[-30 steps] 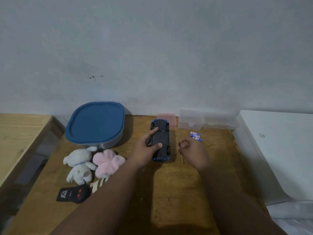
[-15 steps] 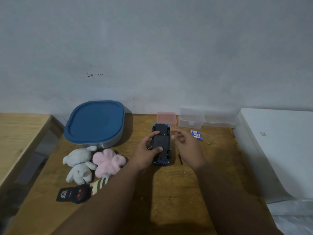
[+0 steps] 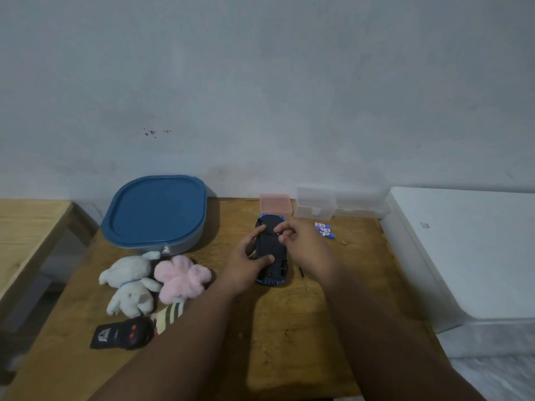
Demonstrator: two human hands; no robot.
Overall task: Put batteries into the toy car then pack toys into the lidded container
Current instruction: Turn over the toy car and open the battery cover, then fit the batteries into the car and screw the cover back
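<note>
Both steps remain: my left hand (image 3: pixel 246 266) grips the upturned toy car (image 3: pixel 270 246), right hand (image 3: pixel 307 244) pinches its underside; batteries (image 3: pixel 324 229) loose, container (image 3: pixel 156 212) lidded.

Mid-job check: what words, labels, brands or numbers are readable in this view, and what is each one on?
No text is legible.
On the batteries: blue and white print, too blurred to read.
On the remote control: a white emblem, too small to read.
On the lidded container: a small mark at the front clasp, unreadable.
On the toy car: no text visible on the underside.
</note>
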